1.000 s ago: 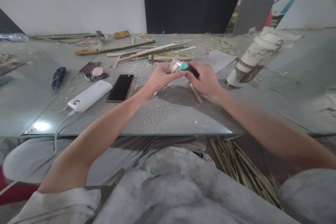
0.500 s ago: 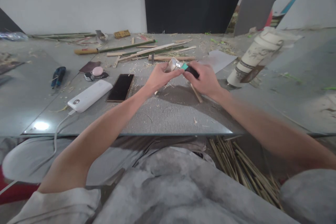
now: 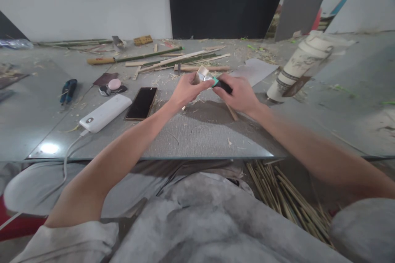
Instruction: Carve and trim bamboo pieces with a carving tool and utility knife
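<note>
My left hand [image 3: 186, 91] is closed around a pale bamboo piece [image 3: 203, 71] whose lighter top shows above the fingers. In my right hand [image 3: 242, 93] is a knife with a black and teal handle [image 3: 223, 86]. Its shiny metal end meets the bamboo piece, and my left thumb reaches across to the teal part. Both hands are held close together above the tabletop [image 3: 197, 131]. A thin wooden stick [image 3: 232, 112] lies below my right hand, partly covered by it.
Bamboo strips [image 3: 185, 59] and shavings lie behind my hands. To the left are a phone [image 3: 142, 103], a white power bank [image 3: 105, 113] with a cable, and blue-handled pliers [image 3: 68, 91]. A patterned cylinder [image 3: 299, 65] and paper [image 3: 257, 70] are on the right; sticks [image 3: 286, 201] lie below the edge.
The knife and my right fingers have shifted slightly left and down. More of the bamboo piece's pale top now shows above my left hand.
</note>
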`<state>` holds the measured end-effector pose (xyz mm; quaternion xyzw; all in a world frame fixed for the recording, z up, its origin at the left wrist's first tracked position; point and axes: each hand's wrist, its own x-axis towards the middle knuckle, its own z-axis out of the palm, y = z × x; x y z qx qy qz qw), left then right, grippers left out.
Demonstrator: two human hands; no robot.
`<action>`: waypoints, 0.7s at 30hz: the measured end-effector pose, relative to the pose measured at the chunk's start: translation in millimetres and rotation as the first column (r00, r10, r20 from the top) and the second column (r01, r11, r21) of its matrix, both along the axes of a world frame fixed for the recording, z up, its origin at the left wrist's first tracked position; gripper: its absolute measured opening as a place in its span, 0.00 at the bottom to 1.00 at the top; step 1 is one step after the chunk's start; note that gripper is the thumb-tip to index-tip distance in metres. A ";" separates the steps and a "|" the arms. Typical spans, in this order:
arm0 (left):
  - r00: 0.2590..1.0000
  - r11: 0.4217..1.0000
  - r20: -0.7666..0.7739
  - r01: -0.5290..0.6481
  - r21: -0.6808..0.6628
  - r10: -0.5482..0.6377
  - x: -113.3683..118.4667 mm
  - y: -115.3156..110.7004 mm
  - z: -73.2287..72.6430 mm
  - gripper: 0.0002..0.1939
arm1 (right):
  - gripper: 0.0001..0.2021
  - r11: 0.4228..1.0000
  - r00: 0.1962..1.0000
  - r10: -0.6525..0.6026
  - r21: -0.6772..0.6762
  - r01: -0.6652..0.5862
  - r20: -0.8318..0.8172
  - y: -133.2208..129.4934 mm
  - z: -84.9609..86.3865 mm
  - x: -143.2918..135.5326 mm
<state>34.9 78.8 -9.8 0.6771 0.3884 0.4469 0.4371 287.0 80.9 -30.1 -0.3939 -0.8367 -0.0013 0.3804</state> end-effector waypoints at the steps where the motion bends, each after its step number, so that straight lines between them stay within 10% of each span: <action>1: 1.000 1.000 0.000 -0.003 0.002 0.003 -0.1 0.1 -0.2 0.33 | 0.21 1.000 1.000 -0.003 -0.004 0.003 0.006 -0.2 -0.1 -0.1; 21: 1.000 1.000 0.020 -0.004 0.029 0.003 -1.1 -0.2 -1.6 0.31 | 0.25 0.999 1.000 0.004 0.037 -0.004 -0.019 0.8 1.2 1.1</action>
